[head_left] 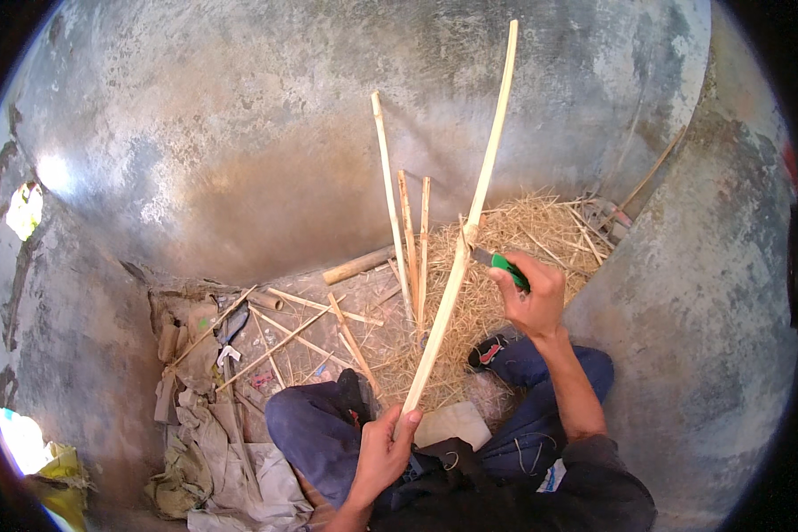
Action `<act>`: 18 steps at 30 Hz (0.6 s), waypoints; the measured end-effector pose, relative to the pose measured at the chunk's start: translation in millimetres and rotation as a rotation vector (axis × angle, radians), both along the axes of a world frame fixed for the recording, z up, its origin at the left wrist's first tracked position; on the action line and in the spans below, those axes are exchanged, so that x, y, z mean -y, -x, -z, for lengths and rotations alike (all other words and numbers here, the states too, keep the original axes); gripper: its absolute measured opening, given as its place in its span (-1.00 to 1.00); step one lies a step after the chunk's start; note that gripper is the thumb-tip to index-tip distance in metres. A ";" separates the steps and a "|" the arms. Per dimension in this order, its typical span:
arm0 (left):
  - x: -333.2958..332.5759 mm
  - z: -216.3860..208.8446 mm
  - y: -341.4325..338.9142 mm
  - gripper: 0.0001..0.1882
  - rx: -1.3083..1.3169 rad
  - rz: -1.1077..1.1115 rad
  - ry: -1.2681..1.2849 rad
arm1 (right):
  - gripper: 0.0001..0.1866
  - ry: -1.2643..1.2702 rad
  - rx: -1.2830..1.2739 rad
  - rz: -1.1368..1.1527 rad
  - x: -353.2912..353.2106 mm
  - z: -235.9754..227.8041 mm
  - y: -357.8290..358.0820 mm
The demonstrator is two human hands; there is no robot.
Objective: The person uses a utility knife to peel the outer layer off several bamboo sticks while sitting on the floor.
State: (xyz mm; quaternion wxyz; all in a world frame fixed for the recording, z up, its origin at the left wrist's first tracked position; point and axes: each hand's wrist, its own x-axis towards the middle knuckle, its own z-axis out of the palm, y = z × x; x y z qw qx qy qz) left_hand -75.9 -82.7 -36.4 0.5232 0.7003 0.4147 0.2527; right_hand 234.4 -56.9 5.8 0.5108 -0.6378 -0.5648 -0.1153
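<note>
A long pale strip of split bamboo [446, 306] slants up in front of me, its top leaning to the right. Near its lower end my left hand [387, 450] is closed around it. My right hand [535, 293] grips a knife with a green handle [512, 270]. The knife's blade [481, 256] meets the strip's right edge about midway, at a node where a small sliver sticks up. Below the strip, between my crossed legs, lies a pale flat block [453, 425].
Pale shavings [505, 239] heap up beyond the strip. Several bamboo sticks [387, 186] lean on the grey wall [266, 133], and others lie on the floor. A bamboo pole [360, 264] rests along the wall. Crumpled sacking [226, 470] lies at the left.
</note>
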 end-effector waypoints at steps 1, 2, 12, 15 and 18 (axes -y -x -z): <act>1.2 -5.2 -2.3 -0.61 0.013 -0.029 -0.036 | -0.65 0.023 0.036 -0.043 4.6 -0.9 1.6; 0.9 -9.1 -3.9 -0.60 0.025 -0.059 -0.073 | -0.66 0.045 0.072 -0.087 8.7 0.4 4.8; -22.9 -15.2 -25.9 -0.59 0.097 0.014 -0.210 | -0.71 0.116 0.096 -0.423 38.7 24.0 82.5; -24.0 -20.6 -31.0 -0.52 -0.006 -0.052 -0.329 | -0.71 0.112 0.101 -0.399 37.5 20.9 83.8; -25.4 -20.6 -33.3 -0.56 -0.043 -0.102 -0.291 | -0.71 0.135 0.123 -0.366 29.6 24.8 71.9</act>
